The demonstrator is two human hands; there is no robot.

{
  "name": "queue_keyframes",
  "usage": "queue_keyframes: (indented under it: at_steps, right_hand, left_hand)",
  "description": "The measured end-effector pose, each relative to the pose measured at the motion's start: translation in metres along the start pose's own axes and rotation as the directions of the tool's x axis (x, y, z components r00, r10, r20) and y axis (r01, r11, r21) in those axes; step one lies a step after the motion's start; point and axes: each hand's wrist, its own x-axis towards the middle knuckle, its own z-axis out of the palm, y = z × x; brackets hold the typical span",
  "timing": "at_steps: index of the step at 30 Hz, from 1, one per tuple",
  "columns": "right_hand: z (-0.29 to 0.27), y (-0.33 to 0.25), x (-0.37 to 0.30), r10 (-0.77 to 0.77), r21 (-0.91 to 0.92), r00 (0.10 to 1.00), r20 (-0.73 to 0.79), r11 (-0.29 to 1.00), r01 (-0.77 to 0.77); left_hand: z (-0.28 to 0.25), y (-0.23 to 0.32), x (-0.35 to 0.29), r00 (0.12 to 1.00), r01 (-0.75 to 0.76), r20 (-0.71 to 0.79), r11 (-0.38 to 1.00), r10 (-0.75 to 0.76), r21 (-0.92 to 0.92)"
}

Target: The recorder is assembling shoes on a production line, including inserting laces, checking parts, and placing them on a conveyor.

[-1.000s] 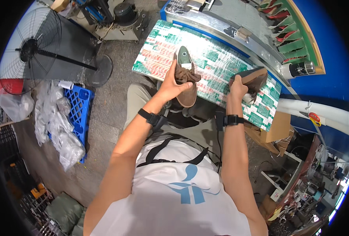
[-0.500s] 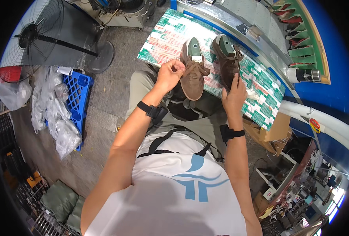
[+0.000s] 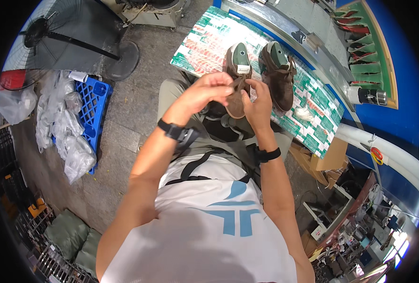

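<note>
Viewing from above, we see a green-patterned table [image 3: 205, 45] bearing two brown lace-up shoes [image 3: 281, 89]; over the left shoe [image 3: 236, 108], our left hand [image 3: 205, 93] and right hand [image 3: 259, 106] curl narrowly at its laces [image 3: 240, 83], gripping or not, we cannot tell.

Left hand [image 3: 207, 93] and right hand [image 3: 259, 103] partly hid a brown shoe [image 3: 235, 108] at twelve o'clock; the edge cropped a machine [image 3: 156, 18] at eleven; clutter [image 3: 360, 236] at four was indistinct.

A brown lace-up shoe [image 3: 236, 106] with a green insole [image 3: 240, 57] is upright, toe nearest, beside a second brown shoe [image 3: 281, 89].
</note>
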Motion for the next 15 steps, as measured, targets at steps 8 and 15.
queue_keyframes:
  at_steps: [8, 15]
  right_hand:
    - [0.004, 0.001, 0.005, -0.021, -0.02, 1.0, 0.006, 1.0, 0.021]
    - [0.005, 0.0, 0.009, -0.003, 0.013, 0.999, -0.047, 1.0, 0.003]
  left_hand:
    - [0.037, -0.005, -0.058, 0.838, -0.026, 0.506, 0.912, -0.203, 0.41]
    - [0.056, -0.04, -0.059, 0.856, -0.33, 0.474, 0.49, -0.204, 0.807]
